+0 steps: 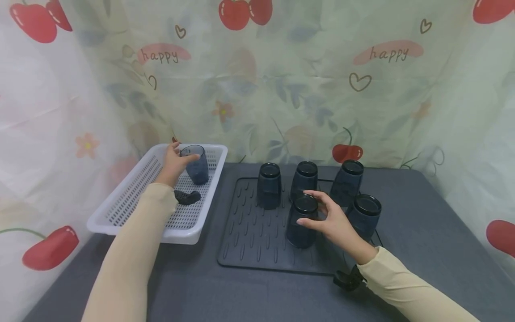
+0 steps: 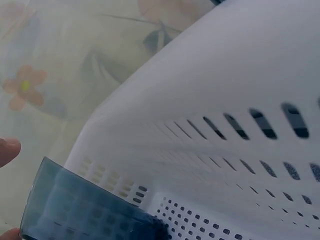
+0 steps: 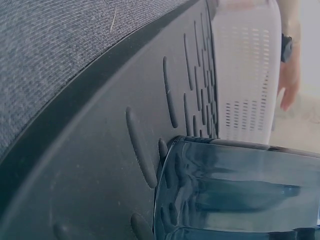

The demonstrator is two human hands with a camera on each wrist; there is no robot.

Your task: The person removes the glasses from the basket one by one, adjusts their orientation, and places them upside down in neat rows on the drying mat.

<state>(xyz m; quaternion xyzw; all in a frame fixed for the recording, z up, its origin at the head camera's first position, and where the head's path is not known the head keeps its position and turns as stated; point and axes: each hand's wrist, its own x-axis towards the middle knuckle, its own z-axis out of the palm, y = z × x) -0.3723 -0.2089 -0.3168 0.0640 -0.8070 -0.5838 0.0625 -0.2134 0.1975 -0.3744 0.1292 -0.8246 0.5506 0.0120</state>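
Observation:
A dark blue-grey drinking glass (image 1: 198,172) stands mouth up inside the white basket (image 1: 213,201). My left hand (image 1: 175,163) is around its rim, with the thumb across the near side. In the left wrist view one fingertip (image 2: 7,151) is apart from the glass (image 2: 95,205) and another is close to its rim. On the black ribbed drying mat (image 1: 249,241), my right hand (image 1: 331,223) holds an upside-down glass (image 1: 301,230), thumb in front and fingers behind. The right wrist view shows this glass (image 3: 240,190) with its mouth on the mat; the right fingers are hidden there.
Other upside-down glasses stand on the mat: one at the back left (image 1: 268,190), one at the back middle (image 1: 304,176), one at the back right (image 1: 347,183), one at the right (image 1: 364,217). Black wrist devices show below the left wrist (image 1: 187,197) and right wrist (image 1: 349,279). A printed curtain (image 1: 265,98) hangs behind.

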